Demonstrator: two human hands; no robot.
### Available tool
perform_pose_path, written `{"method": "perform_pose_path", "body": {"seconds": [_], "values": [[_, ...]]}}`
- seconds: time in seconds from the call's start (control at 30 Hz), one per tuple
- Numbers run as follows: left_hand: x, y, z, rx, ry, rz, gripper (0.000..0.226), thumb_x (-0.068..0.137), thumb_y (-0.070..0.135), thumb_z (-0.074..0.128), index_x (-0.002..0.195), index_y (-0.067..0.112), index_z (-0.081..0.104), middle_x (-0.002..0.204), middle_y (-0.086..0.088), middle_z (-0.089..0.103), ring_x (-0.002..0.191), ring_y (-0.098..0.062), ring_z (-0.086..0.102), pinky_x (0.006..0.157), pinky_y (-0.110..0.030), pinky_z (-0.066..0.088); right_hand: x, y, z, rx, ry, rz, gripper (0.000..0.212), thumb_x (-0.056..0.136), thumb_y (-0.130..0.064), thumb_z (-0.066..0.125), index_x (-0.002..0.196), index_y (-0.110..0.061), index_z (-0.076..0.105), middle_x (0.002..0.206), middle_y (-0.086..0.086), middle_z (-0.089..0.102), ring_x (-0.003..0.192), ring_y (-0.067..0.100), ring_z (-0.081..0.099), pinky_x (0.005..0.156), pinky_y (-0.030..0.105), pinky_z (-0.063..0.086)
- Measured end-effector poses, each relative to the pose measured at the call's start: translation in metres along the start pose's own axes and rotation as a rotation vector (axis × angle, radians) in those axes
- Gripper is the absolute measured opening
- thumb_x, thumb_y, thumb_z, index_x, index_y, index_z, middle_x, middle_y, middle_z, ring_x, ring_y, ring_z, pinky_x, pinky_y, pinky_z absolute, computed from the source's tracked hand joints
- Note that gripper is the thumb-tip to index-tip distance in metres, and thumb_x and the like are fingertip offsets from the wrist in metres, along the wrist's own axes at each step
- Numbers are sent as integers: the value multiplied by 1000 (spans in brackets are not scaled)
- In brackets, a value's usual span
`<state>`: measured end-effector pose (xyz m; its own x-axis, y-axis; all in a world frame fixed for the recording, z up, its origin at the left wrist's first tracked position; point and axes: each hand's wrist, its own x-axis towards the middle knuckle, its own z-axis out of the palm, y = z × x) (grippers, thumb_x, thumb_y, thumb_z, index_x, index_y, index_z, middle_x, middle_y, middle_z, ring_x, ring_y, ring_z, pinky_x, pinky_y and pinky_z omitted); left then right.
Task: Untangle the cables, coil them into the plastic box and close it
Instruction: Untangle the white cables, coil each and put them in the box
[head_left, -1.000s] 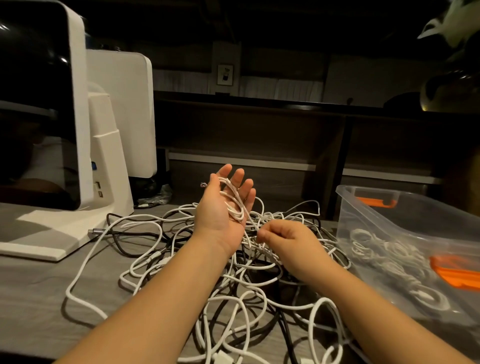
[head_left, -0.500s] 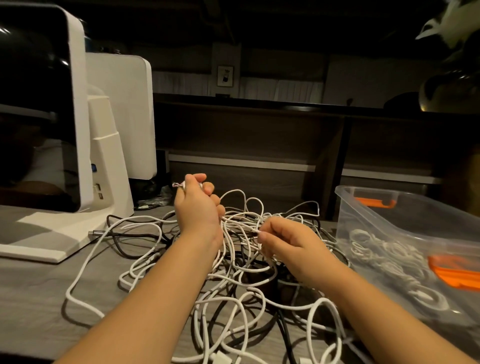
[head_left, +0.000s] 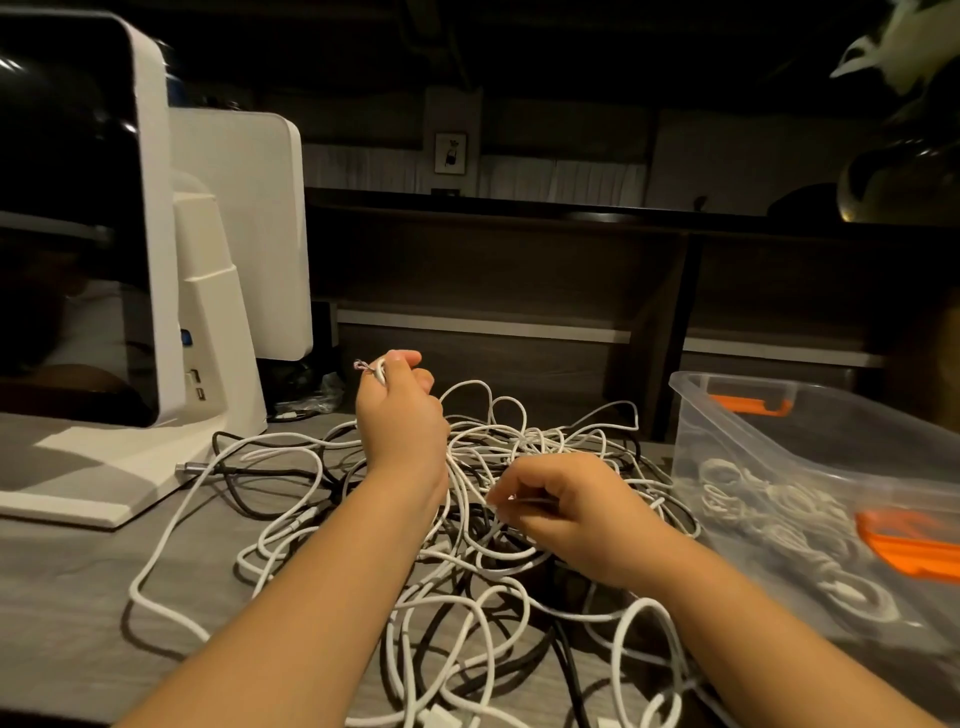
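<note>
White and black cables (head_left: 483, 525) lie heaped in one tangle on the grey desk (head_left: 67, 587), directly beneath and around both hands. The clear plastic box (head_left: 810, 457) stands just to the right of the right hand, lid off, orange latches showing, with several white coils already inside. Judgement: the task is partly done, and most of the cable remains loose.

The left hand (head_left: 400, 410) is raised above the heap, fingers curled round a white cable whose end sticks out past the thumb. The right hand (head_left: 566, 509) is lower and nearer the box, fingers pinching a strand at the top of the pile. The hands are apart, each closed on cable; whether both hold the same cable cannot be told.

Risks, as judged:
- Pulling the held cable upward while it runs under other loops would likely tighten knots rather than free them.
- A black cable (head_left: 249, 483) runs left of the left hand toward the white monitor stand (head_left: 208, 322); if snagged, it could be dragged along.
- Loops hang near the desk's front edge below the forearms and could slip off.

A second white monitor (head_left: 244, 228) stands behind the first, beyond the left hand. The box lid is not identifiable.
</note>
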<state>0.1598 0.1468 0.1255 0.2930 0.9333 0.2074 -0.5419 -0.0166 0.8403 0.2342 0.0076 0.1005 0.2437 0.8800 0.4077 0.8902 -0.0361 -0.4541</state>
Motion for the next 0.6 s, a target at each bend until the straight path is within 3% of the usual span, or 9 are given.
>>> {"method": "perform_pose_path", "body": {"seconds": [0.07,0.13,0.23,0.33,0.43,0.5,0.6], "values": [[1,-3,0,138,-79,43,23,106,23,38,90,21,56,71,4,48,50,-8,37,48,-25,29,0,0,1,65,21,-94,19,88,-7,71,100,-21,75,86,-21,65,89,-4,64,78,11,50],[-3,-5,2,309,-268,11,24,106,26,39,94,18,59,70,3,49,54,-10,38,49,-25,31,-1,1,1,93,94,-194,18,85,-6,73,99,-18,76,83,-21,63,85,-1,63,76,10,47],[-14,-5,4,531,-583,-232,45,106,48,35,92,17,65,69,0,57,58,-12,50,54,-26,40,0,4,0,123,255,-201,14,84,-18,74,96,-26,76,84,-22,59,84,2,60,75,14,46],[-19,-3,-1,486,-779,-513,60,97,68,37,76,15,57,60,1,50,50,-10,41,47,-20,33,1,5,-2,137,404,-102,16,85,-23,74,93,-37,71,87,-20,60,85,4,60,73,19,48],[-21,1,-4,408,-930,-684,60,87,74,46,87,15,60,68,0,51,51,-5,33,42,-12,24,1,5,-3,131,464,-15,20,86,-15,72,88,-34,64,86,-13,61,82,5,61,71,24,52],[-23,3,-4,439,-1022,-699,60,82,76,50,90,17,61,69,3,52,50,-3,30,44,-11,21,2,5,-4,95,460,0,18,84,-8,71,81,-25,66,88,-10,56,81,5,56,69,19,47],[-25,2,-3,477,-1057,-652,60,78,75,51,98,19,59,66,5,50,48,-3,35,43,-11,25,2,5,-4,160,460,46,19,84,-4,69,77,-22,69,88,-6,56,77,8,56,65,21,47]]}}
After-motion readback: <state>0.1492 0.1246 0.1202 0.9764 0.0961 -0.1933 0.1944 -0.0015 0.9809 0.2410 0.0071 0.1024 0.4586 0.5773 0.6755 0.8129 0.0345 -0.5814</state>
